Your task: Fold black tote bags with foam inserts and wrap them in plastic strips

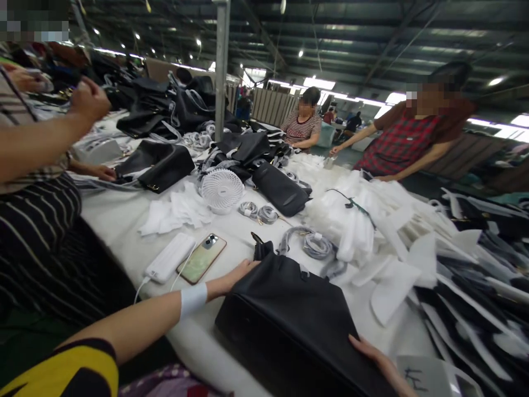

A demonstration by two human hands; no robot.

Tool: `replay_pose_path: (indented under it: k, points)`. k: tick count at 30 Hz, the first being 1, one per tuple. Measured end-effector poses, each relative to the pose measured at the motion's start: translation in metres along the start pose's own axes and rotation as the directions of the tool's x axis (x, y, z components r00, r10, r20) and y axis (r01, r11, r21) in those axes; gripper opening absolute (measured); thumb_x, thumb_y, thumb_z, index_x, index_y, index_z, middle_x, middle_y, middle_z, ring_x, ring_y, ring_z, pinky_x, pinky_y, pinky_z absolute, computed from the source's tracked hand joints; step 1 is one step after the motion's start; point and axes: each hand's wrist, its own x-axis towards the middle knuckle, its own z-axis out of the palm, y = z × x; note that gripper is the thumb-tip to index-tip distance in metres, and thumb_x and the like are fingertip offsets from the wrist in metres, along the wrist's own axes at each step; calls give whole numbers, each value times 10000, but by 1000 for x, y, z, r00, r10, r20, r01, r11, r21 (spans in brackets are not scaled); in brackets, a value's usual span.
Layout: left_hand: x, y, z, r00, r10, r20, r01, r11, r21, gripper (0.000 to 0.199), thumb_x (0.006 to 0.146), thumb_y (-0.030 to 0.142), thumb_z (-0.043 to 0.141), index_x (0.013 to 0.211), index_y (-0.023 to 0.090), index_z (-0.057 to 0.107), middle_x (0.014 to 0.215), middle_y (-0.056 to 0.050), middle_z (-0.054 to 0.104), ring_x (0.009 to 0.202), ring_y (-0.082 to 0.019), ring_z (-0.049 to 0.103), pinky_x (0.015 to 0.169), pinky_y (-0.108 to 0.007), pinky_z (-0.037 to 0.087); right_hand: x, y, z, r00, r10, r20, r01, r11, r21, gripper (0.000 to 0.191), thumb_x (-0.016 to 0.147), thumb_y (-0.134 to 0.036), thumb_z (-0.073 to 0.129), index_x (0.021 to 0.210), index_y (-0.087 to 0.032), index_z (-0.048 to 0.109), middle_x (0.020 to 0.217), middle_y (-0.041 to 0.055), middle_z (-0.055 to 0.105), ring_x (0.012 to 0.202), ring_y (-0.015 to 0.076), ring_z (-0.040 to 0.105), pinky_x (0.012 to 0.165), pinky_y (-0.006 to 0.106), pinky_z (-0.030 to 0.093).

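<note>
A black handbag (289, 314) lies tilted at the table's near edge, its base turned toward me. My left hand (241, 274) is at the bag's far left, by its top edge, closed on it with the fingertips partly hidden behind the bag. On the right side, my right hand (378, 355) holds the bag, its fingers against the black panel and the rest cut off by the frame. Beyond the bag's top lies a wrapped grey strap coil (317, 245). Left of the bag are a phone (202, 258) and a white power bank (170, 257) with a cable.
A white round fan (223, 191), white sheets (177, 209) and another black bag (281, 188) lie farther back. White foam pieces (355, 209) heap up at right, beside stacked black parts (475, 309). A metal post (221, 71) rises mid-table. Co-workers stand at left and across.
</note>
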Motion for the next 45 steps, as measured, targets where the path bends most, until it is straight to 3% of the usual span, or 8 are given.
replay_pose_path:
  k: [3, 6, 14, 18, 24, 28, 35, 45]
  points:
    - [2, -4, 0, 997, 60, -49, -58, 997, 51, 448, 836, 342, 615, 1263, 212, 585, 1251, -94, 569, 1160, -245, 500, 1056, -403, 394, 12, -29, -7, 940, -244, -240, 149, 922, -357, 783, 658, -552, 630, 1299, -112, 539, 988, 157, 726, 1004, 367, 662, 895, 475, 525]
    - [0, -4, 1, 992, 100, -74, -94, 992, 81, 531, 860, 336, 587, 1372, 236, 485, 1346, -82, 530, 1245, -232, 473, 1094, -370, 369, 21, -79, 12, 897, -414, -156, 282, 807, -519, 690, 674, -577, 594, 1215, -150, 567, 979, 153, 711, 972, 338, 667, 815, 431, 541]
    - [6, -10, -2, 984, 174, -45, -135, 880, 455, 660, 933, 364, 479, 1518, 188, 230, 1562, -148, 287, 1399, -298, 338, 1160, -478, 283, 56, -166, 179, 958, -24, 284, 199, 773, -603, 607, 884, -683, 422, 783, -112, 603, 574, 96, 613, 490, 161, 582, 443, 237, 422]
    - [16, -18, -4, 969, 215, 121, -246, 807, 537, 627, 979, 323, 350, 1532, 110, 144, 1594, -151, 191, 1469, -282, 167, 1203, -442, 190, 70, -167, 213, 947, -13, 321, 238, 698, -675, 446, 858, -523, 560, 599, -160, 562, 456, 46, 532, 420, 150, 503, 397, 239, 365]
    - [19, -12, -13, 892, 267, 365, -441, 697, 566, 673, 942, 306, 430, 1535, 139, 158, 1603, -147, 153, 1483, -289, 107, 1207, -491, 158, 74, -161, 193, 957, -64, 283, 262, 612, -746, 427, 862, -322, 464, 456, -191, 495, 375, 35, 462, 379, 134, 443, 399, 236, 326]
    - [24, -5, -8, 859, 278, 430, -440, 830, 343, 712, 847, 211, 548, 1508, 184, 286, 1581, -120, 251, 1460, -297, 219, 1189, -468, 217, 72, -151, 175, 954, -106, 282, 286, 609, -740, 426, 829, -286, 468, 411, -218, 425, 343, 15, 417, 359, 120, 406, 418, 238, 319]
    - [60, -12, -1, 991, -134, -11, 122, 933, -338, 458, 884, 325, 534, 1325, 208, 494, 1371, -120, 519, 1224, -248, 502, 1095, -466, 335, 63, -147, 148, 915, -149, 374, 357, 729, -584, 328, 799, -368, 393, 502, -229, 409, 432, 5, 493, 421, 132, 480, 452, 234, 374]
    - [82, -9, 4, 865, -130, 484, 402, 756, -516, 710, 678, 811, 582, 937, 154, 657, 983, -116, 683, 861, -232, 654, 783, -404, 540, 25, -155, 130, 847, -297, 440, 449, 843, -296, 364, 705, -512, 520, 523, -223, 392, 469, -27, 413, 455, 106, 389, 450, 232, 341]
